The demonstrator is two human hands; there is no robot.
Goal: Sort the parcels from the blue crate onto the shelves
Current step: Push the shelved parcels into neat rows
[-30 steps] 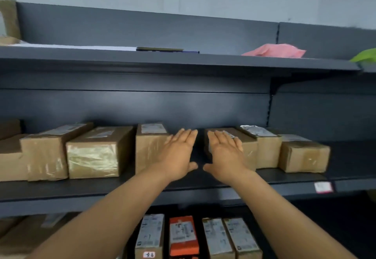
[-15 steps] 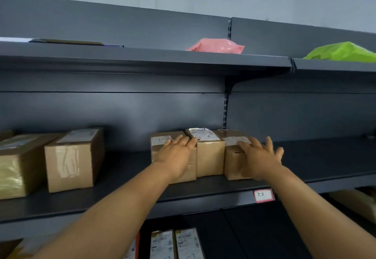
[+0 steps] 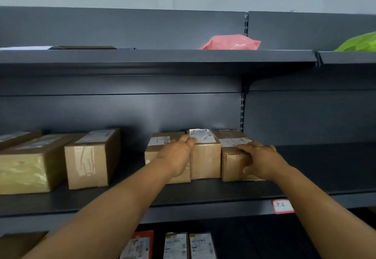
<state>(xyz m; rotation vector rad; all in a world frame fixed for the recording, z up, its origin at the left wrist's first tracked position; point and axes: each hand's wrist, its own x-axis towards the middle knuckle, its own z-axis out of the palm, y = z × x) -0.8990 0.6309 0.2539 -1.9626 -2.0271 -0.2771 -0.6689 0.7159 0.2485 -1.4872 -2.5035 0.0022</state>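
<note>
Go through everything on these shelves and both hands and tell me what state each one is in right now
Left hand: open, flat against the left box.
Right hand: open, cupped round the right box.
Middle box: upright, pressed between those two.
Taped box: upright, standing apart.
Pink bag: lying on the top shelf.
Green bag: lying, partly out of view.

A: Where's free room on the middle shelf [image 3: 203,193]?

B: Landmark: the three-box cluster [image 3: 205,157], w/ both hands on it. Right of it, bare shelf to the frame edge. Left of it, a gap, then a taped box [image 3: 89,161].

A: Overhead?

B: Open up to the upper shelf [image 3: 158,56].
</note>
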